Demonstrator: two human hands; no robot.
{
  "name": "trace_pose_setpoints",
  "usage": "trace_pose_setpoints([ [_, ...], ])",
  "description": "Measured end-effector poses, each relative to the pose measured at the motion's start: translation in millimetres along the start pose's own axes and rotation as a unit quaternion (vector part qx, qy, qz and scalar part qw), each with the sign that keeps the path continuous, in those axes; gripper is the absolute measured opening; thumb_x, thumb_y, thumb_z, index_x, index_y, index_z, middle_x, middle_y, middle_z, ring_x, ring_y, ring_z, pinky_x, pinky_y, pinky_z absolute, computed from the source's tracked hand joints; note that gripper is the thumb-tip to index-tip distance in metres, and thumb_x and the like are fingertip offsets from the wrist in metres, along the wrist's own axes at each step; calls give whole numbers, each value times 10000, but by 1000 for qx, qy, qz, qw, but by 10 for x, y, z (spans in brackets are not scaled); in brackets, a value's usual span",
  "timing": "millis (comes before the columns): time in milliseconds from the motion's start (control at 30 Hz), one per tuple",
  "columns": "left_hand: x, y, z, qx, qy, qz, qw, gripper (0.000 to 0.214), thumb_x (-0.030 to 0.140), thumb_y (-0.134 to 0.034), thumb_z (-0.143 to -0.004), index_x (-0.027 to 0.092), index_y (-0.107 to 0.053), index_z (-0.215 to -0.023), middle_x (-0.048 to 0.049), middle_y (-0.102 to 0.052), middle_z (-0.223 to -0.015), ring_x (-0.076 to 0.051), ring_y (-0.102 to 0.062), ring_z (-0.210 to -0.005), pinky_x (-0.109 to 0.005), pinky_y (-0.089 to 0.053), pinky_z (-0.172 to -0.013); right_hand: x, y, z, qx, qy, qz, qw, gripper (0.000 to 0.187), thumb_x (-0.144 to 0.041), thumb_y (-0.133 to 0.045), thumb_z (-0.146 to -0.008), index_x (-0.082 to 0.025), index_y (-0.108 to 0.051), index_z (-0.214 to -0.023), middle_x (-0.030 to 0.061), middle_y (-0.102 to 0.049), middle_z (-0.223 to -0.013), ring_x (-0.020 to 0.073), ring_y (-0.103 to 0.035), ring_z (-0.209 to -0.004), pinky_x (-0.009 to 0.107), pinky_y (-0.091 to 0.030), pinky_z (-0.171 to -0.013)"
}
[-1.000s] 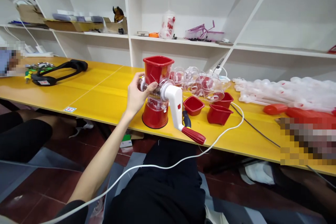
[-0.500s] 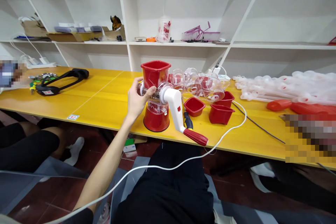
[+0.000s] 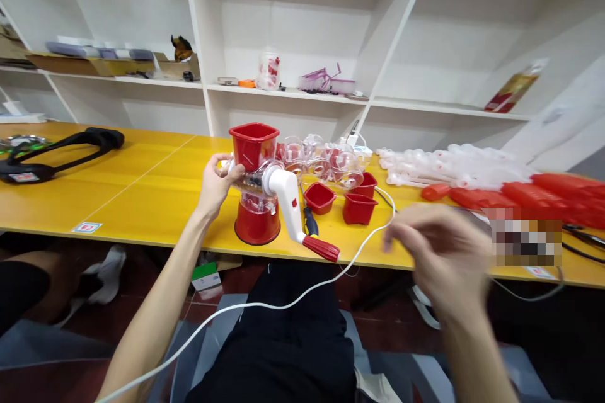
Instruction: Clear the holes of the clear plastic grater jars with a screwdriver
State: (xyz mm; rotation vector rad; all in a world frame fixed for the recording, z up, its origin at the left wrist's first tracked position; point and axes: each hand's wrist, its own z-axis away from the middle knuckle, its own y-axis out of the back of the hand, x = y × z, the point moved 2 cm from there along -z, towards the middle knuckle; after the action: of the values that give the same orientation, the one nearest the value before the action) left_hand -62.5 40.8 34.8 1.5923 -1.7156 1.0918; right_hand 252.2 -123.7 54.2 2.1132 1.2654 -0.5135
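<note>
A red and clear hand-crank rotary grater [image 3: 258, 221] stands upright near the front edge of the yellow table. My left hand [image 3: 218, 184] wraps round the clear barrel from the left side, thumb in front. On the barrel's right end sits a white crank [image 3: 289, 201], its ribbed red handle [image 3: 321, 248] pointing down to the right. My right hand [image 3: 444, 252] is in the air to the right, apart from the grater and blurred by motion; its fingers are smeared. Close to the crank lie a dark screwdriver [image 3: 310, 221] and a red hopper [image 3: 320, 198].
Clear plastic grater parts [image 3: 321, 160] lie behind the hoppers, with another red hopper [image 3: 359, 209] beside them. A white cable [image 3: 283, 306] crosses my lap and the table edge. White wrapped parts [image 3: 439, 167] and red bags [image 3: 524, 192] lie at right; a black headset strap [image 3: 70, 151] at left.
My right hand has come into view from the lower right. The camera has turned rightward, so the scene sits further left. My left hand stays on the grater.
</note>
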Motion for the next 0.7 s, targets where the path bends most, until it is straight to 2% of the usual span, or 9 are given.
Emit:
trace_pose_setpoints([
  [67, -8, 9, -13, -34, 5, -2, 999, 628, 676, -856, -546, 180, -584, -818, 3, -660, -679, -132, -592, -572, -241, -440, -583, 302, -154, -74, -45, -49, 15, 998, 326, -470, -606, -944, -163, -607, -835, -2, -620, -722, 90, -589, -598, 219, -512, -602],
  [100, -10, 14, -18, -51, 4, -4, 999, 602, 686, -838, -573, 171, -606, -781, -10, -667, -694, -140, -602, -607, -246, -451, -607, 479, -248, -103, -72, -79, 25, 994, 374, -527, -571, -942, -167, -596, -846, 8, -627, -723, 97, -588, -578, 229, -511, -590],
  [200, -19, 30, -27, -74, 4, -8, 997, 570, 691, -817, -613, 156, -666, -741, -37, -685, -710, -186, -644, -703, -273, -486, -675, 909, -479, -133, -101, -95, 66, 988, 391, -545, -580, -917, -157, -612, -878, 46, -647, -782, 129, -599, -667, 241, -480, -613],
  [267, -26, 36, -29, -74, 6, -11, 997, 581, 699, -819, -601, 152, -687, -745, -43, -695, -708, -202, -654, -711, -288, -500, -683, 1045, -578, -98, -151, -99, 84, 980, 362, -512, -578, -924, -154, -630, -938, 35, -641, -773, 125, -585, -664, 234, -452, -615],
  [467, -39, 32, -20, -91, -3, -4, 996, 573, 692, -802, -640, 146, -705, -783, -57, -720, -741, -219, -679, -750, -293, -514, -707, 964, -657, 25, -317, -86, 111, 938, 352, -387, -612, -927, -212, -646, -1230, -10, -595, -778, 88, -497, -599, 209, -386, -592],
  [567, -51, 39, -21, -100, -7, 4, 995, 547, 668, -803, -663, 148, -711, -807, -62, -723, -742, -228, -688, -767, -304, -525, -726, 928, -678, 40, -345, -72, 127, 927, 392, -281, -600, -918, -199, -607, -1302, 10, -587, -831, 101, -499, -654, 213, -388, -618],
  [700, -63, 54, -31, -91, -7, -4, 996, 566, 690, -804, -637, 153, -706, -788, -62, -715, -727, -235, -687, -771, -308, -530, -724, 935, -735, 55, -346, -54, 152, 924, 444, -139, -565, -887, -193, -587, -1327, 45, -590, -906, 134, -541, -773, 242, -428, -722],
])
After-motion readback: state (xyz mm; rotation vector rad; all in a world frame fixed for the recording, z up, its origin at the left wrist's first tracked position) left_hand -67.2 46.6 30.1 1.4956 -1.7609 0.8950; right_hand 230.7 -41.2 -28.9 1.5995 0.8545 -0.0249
